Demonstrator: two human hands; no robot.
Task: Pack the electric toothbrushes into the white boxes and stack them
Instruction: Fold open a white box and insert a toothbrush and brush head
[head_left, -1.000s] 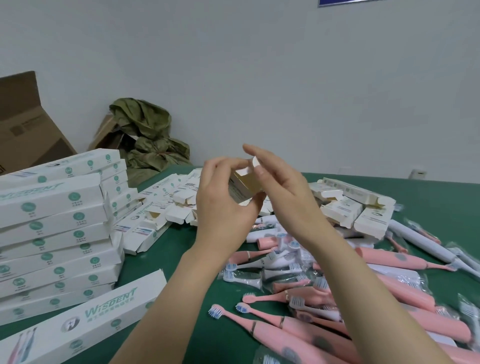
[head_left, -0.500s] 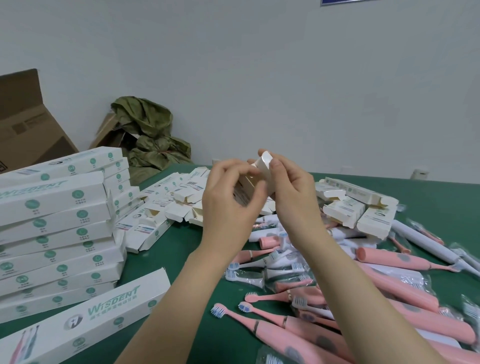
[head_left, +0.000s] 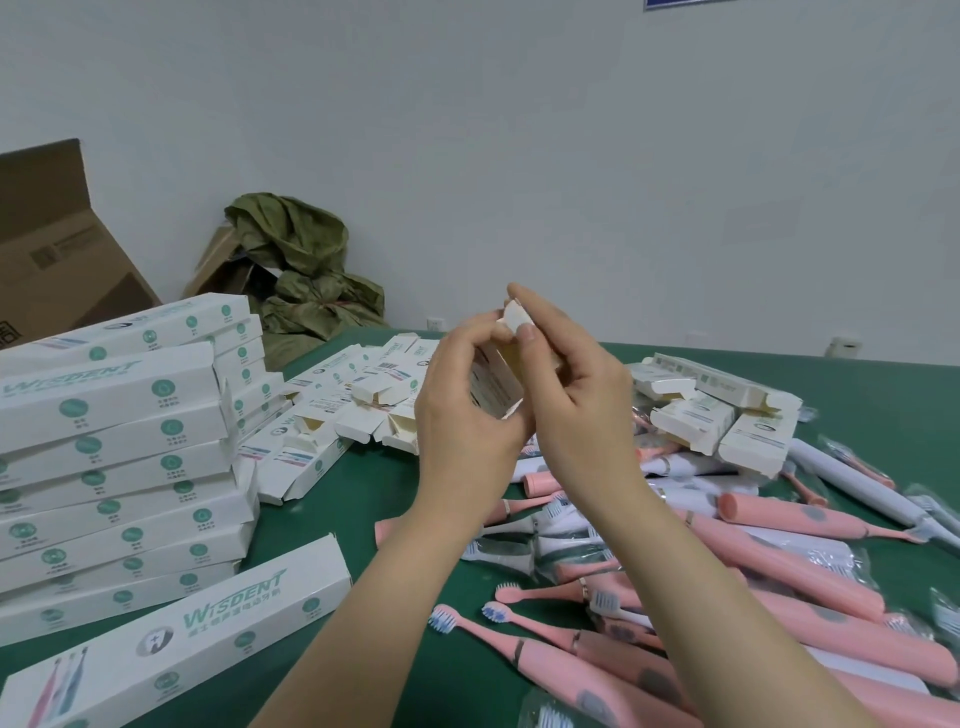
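Both hands hold one white box up above the green table, its end towards me. My left hand grips its body from the left. My right hand pinches the end flap between thumb and fingers. Pink toothbrushes and bagged brush heads lie in a heap below and to the right. A stack of closed white boxes stands at the left, and one closed box lies in front of it.
Open, empty white boxes lie in piles behind my hands and at the right. White toothbrushes lie at the far right. A brown carton and a green bag sit by the wall.
The box has been tilted upright and raised a little. My right fingers have moved from its side to the end flap and now pinch it.
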